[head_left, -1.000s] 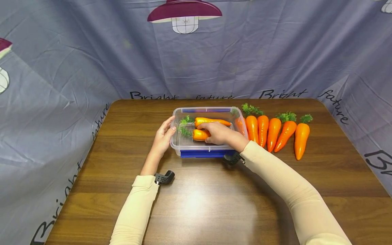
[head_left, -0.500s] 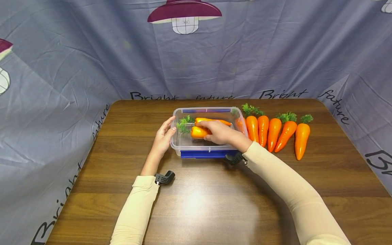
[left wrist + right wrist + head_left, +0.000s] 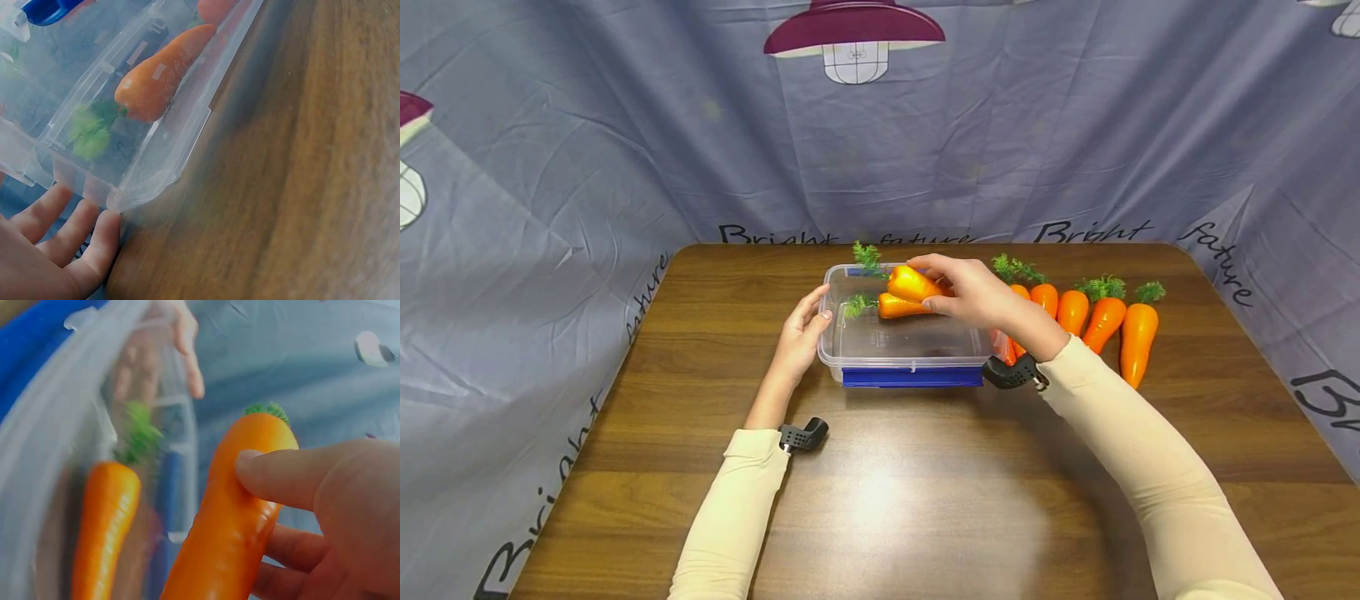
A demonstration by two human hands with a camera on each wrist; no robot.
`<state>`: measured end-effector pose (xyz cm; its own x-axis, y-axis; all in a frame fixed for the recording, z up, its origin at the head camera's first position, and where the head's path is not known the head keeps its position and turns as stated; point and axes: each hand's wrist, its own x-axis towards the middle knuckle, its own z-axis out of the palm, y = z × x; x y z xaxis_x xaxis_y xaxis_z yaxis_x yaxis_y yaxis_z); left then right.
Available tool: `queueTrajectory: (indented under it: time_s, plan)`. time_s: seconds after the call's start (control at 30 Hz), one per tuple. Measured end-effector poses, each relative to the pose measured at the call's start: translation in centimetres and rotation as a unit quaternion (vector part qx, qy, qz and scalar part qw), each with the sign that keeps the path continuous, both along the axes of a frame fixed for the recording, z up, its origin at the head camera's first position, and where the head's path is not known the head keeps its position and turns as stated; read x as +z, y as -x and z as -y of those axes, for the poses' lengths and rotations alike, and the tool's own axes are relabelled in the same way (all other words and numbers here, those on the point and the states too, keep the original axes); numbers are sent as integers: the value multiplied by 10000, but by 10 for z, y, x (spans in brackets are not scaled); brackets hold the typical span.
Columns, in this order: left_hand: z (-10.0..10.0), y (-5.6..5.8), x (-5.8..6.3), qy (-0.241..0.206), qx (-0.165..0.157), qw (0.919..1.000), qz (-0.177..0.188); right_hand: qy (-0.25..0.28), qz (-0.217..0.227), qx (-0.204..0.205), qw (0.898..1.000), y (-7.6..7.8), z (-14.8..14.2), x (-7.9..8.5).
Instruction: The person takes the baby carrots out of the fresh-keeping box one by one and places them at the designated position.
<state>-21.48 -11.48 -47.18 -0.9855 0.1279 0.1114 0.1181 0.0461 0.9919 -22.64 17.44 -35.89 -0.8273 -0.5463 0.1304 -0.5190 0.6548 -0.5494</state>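
Note:
A clear plastic container (image 3: 917,362) with blue latches stands on the table, without a lid over it. My left hand (image 3: 799,333) rests at its left end, thumb at the rim; in the left wrist view its fingertips (image 3: 106,220) touch the outer corner. My right hand (image 3: 973,293) grips an orange carrot (image 3: 912,284) with green leaves, thumb on top and fingers underneath. That carrot is raised at rim level, its leaves overlapping the back rim in the head view. Another carrot (image 3: 897,307) lies inside, leaves toward the left end. The right hand hides the held carrot's tip.
Several more carrots (image 3: 1138,337) lie side by side on the brown wooden table (image 3: 880,500), right of the container, leaves toward the back. My right forearm passes over part of them. A grey printed curtain (image 3: 880,167) hangs behind the table and at both sides.
My right hand has lifted a carrot from the container's floor and moved back and to the right with it. The left hand stays at the container's end.

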Motion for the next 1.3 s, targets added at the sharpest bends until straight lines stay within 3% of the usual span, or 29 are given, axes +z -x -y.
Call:
queueTrajectory:
  time_s: [0.2,0.5,0.7,0.93,1.13,1.3]
  plan:
    - [0,-1,1,-25,8,10000,50,161,146,-509,9985,-1,-25,16]
    - [-2,0,-1,-74,-25,10000,34,-246,312,-1551,9871,-9,-89,30]
    - [-2,1,1,-30,1,10000,0,-305,473,-2349,9704,-15,-158,15]
    - [0,-1,0,-26,46,10000,69,-266,707,-3263,9422,-33,-233,-15]
    - [0,0,-1,3,41,10000,46,-119,1326,-3908,9108,-55,-273,-37]
    - [-1,1,-1,-38,35,10000,51,245,1668,-4164,8934,-64,-294,-55]
